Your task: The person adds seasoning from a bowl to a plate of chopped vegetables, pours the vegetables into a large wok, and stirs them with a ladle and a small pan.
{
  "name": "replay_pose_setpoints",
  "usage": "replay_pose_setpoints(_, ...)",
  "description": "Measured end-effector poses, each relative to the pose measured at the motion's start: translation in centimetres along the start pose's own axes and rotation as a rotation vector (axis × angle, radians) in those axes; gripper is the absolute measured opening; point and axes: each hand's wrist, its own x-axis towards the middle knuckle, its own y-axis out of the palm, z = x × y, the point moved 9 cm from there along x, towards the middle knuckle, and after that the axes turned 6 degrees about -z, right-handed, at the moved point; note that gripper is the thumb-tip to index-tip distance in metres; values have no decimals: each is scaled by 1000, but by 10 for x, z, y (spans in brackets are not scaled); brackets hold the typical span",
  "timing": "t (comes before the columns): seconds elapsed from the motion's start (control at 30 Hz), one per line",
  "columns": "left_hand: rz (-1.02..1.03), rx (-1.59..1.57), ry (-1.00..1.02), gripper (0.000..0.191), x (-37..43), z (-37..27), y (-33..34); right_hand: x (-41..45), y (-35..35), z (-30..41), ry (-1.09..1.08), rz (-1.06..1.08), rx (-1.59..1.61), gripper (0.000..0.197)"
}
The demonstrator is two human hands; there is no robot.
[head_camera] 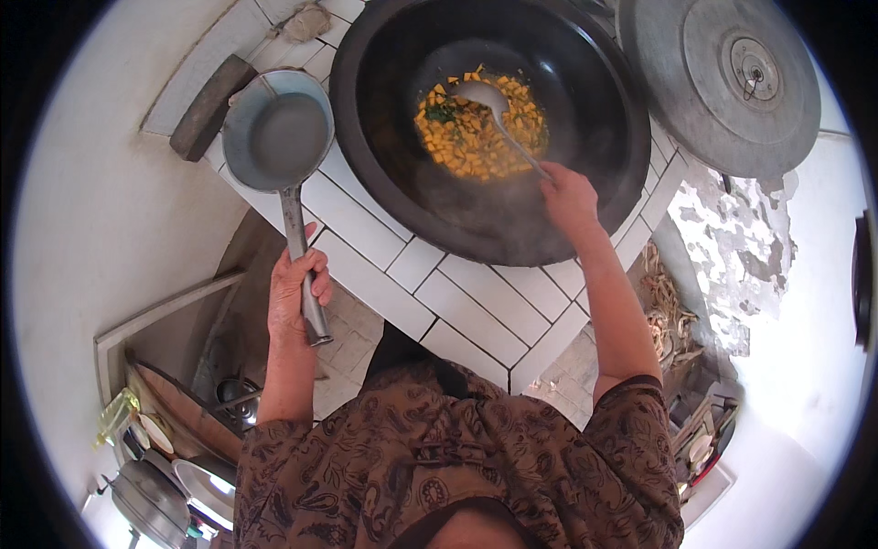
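My left hand grips the long handle of a metal ladle-shaped scoop, whose deep bowl holds what looks like a greyish liquid. The scoop is level beside the left rim of a large dark wok. In my right hand is the handle of a metal cooking spoon. Its head rests, bowl turned down, on diced orange-yellow vegetable pieces in the wok. Some dark green leafy bits lie among them at the left. Steam rises over the near side of the wok.
White tiles surround the wok. A large round metal lid leans at the upper right. A dark block and a crumpled cloth lie at the left. Dry husks are piled lower right; a metal pot stands lower left.
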Motion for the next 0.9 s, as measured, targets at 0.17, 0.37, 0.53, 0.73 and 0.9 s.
replay_pose_setpoints(0.17,0,60,3,46,-14,-10,-1,-40,32,-41,647,189,1029,30)
replay_pose_setpoints(0.37,1,156,-23,46,-35,-20,11,-59,43,-34,953,339,1420,26)
replay_pose_setpoints(0.53,67,237,-12,50,-50,-29,32,-81,28,-15,819,338,1411,33)
replay_pose_setpoints(0.73,130,280,-44,50,-45,-25,64,-87,-32,11,-107,-116,158,38)
replay_pose_setpoints(0.9,182,445,-56,50,-35,-16,88,-96,-33,0,-57,-23,-144,42)
